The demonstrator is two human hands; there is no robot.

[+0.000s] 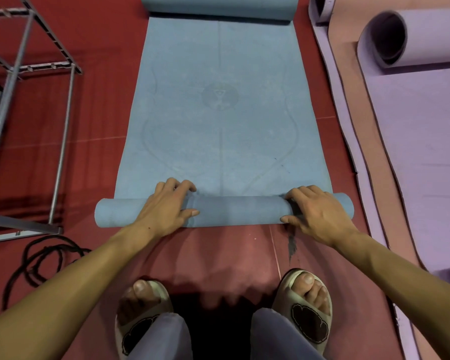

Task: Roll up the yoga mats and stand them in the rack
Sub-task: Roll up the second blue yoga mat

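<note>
Two hands lie over the near rolled end of a blue yoga mat (pixel 224 113), which stretches away across the red floor (pixel 94 141) with its far end also curled into a roll. The left hand (pixel 166 206) grasps the near roll left of its middle, fingers curled over the top and thumb along the near side; the right hand (pixel 315 211) grasps it close to the right end in the same way. One metal rack (pixel 24 66), an open frame of grey bars, stands at the far left, well apart from the mat. At least two purple mats (pixel 421 141) lie on the right, overlapping in layers, one with a thick rolled end. One coil of black cable (pixel 42 258) rests near the rack's foot. Two pale slippers (pixel 307 307) show at the near edge. The blue mat looks matte, with a faint round emblem.
</note>
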